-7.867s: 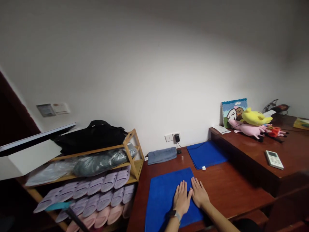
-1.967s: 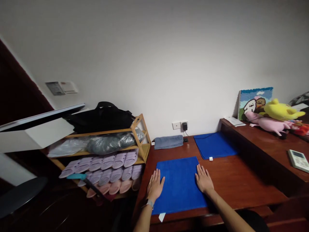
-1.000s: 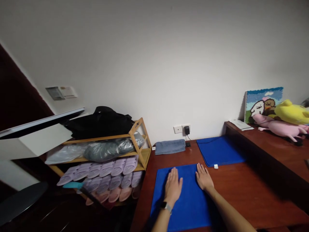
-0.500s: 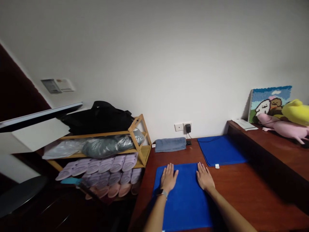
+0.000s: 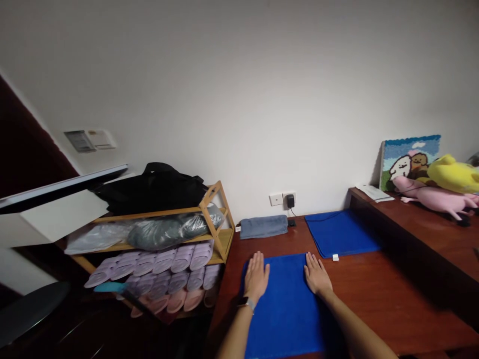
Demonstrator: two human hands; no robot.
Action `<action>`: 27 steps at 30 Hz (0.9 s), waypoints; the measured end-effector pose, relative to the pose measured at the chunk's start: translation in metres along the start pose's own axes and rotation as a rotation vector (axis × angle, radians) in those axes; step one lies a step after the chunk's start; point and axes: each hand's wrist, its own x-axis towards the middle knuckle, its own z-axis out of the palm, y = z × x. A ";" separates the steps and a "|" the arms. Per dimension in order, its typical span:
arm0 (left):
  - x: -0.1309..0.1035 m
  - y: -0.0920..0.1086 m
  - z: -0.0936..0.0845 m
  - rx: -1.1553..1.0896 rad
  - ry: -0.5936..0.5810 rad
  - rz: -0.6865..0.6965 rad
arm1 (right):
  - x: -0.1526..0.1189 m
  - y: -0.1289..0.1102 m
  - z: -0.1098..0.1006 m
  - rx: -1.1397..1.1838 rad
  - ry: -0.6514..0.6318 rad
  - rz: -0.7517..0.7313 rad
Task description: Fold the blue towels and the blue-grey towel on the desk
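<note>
A blue towel (image 5: 286, 309) lies flat on the reddish-brown wooden table (image 5: 381, 304). My left hand (image 5: 256, 279), with a watch on its wrist, rests palm down on the towel's far left corner, fingers stretched out. On the far right corner lies my right hand (image 5: 317, 275), also flat with its fingers extended. Neither hand grips the cloth. Just beyond my right hand is a second blue towel (image 5: 340, 233), folded, with a small white tag. A grey-blue folded towel (image 5: 264, 227) sits against the wall.
On the left, a wooden rack (image 5: 220, 234) holds a black bag (image 5: 153, 187), plastic-wrapped items and several slippers (image 5: 183, 257). A plug (image 5: 290, 200) with a cord is in the wall socket. Plush toys (image 5: 434, 194) and a dog picture (image 5: 411, 159) stand on the raised ledge at right.
My left hand has slid a little to the left, out to the towel's far left corner. The right hand stays in place. The view has shifted slightly.
</note>
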 end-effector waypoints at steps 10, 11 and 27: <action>-0.008 0.092 0.033 -0.105 -0.132 0.179 | 0.001 0.002 0.004 -0.007 0.017 -0.014; -0.009 0.076 0.029 -0.085 -0.138 0.143 | 0.001 0.002 0.004 -0.004 0.018 -0.013; -0.022 -0.042 0.013 0.030 -0.080 -0.032 | 0.000 -0.003 -0.002 -0.009 -0.036 0.029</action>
